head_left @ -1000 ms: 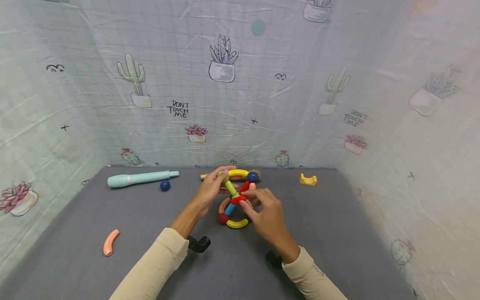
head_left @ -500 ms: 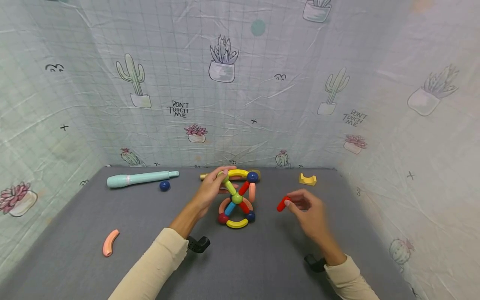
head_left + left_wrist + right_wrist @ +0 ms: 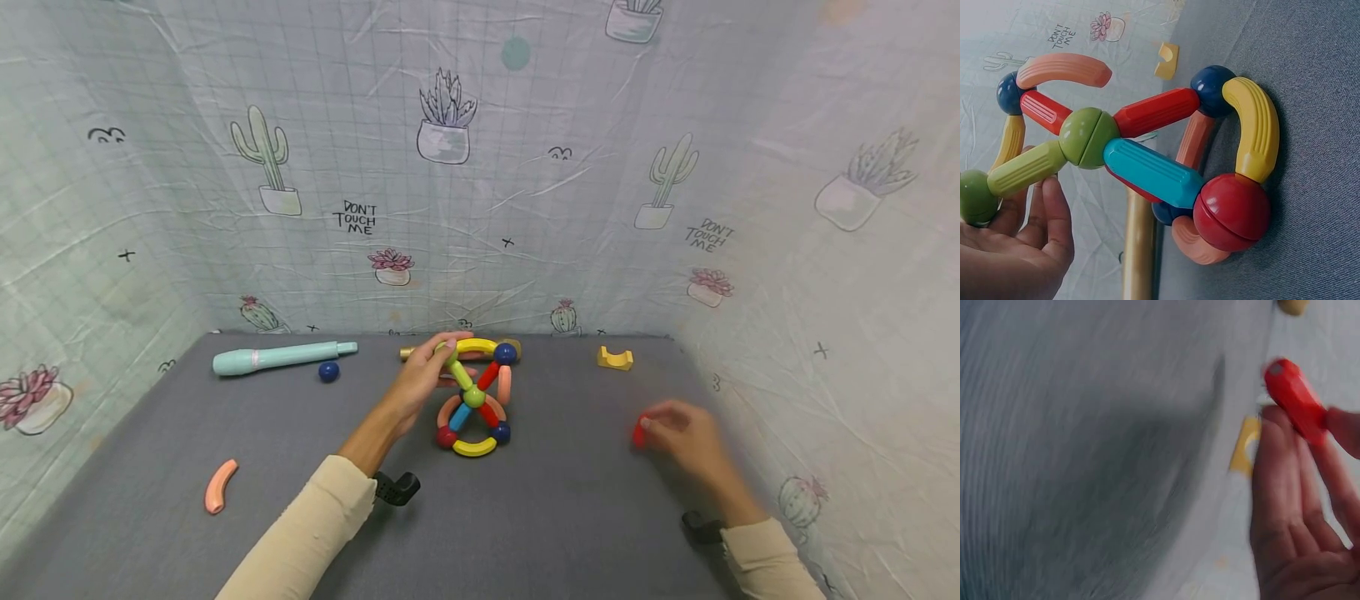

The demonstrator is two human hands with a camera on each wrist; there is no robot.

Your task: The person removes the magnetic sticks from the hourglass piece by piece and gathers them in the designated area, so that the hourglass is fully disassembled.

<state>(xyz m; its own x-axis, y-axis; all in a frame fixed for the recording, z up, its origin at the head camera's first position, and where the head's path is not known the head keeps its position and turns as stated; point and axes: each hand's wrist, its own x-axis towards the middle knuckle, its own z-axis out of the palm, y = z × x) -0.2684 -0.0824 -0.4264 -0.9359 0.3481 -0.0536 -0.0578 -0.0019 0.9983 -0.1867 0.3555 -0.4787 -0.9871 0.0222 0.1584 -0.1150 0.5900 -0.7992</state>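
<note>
A structure of magnetic rods and balls stands on the grey table, with a green ball [image 3: 1090,139] at its middle. Red, blue and yellow-green rods meet at that ball. Below, a curved yellow rod [image 3: 474,448] joins a dark red ball [image 3: 1232,211] and a dark blue ball [image 3: 501,432]. My left hand [image 3: 417,382] holds the structure at its upper left, fingers around the upper green ball [image 3: 977,197] and the yellow-green rod [image 3: 1027,167]. Off to the right, my right hand [image 3: 692,433] pinches a short red rod [image 3: 1296,400] between thumb and fingers, above the table.
A curved salmon rod [image 3: 221,486] lies at the left. Toward the back are a pale teal tapered stick [image 3: 277,357], a loose blue ball [image 3: 328,372] and a yellow notched block [image 3: 615,359]. A gold rod [image 3: 1139,244] lies behind the structure. Cactus-print cloth hangs around the table.
My right hand has pulled the red rod away from the middle green ball and carried it far to the right. The left hand and the structure have stayed in place.
</note>
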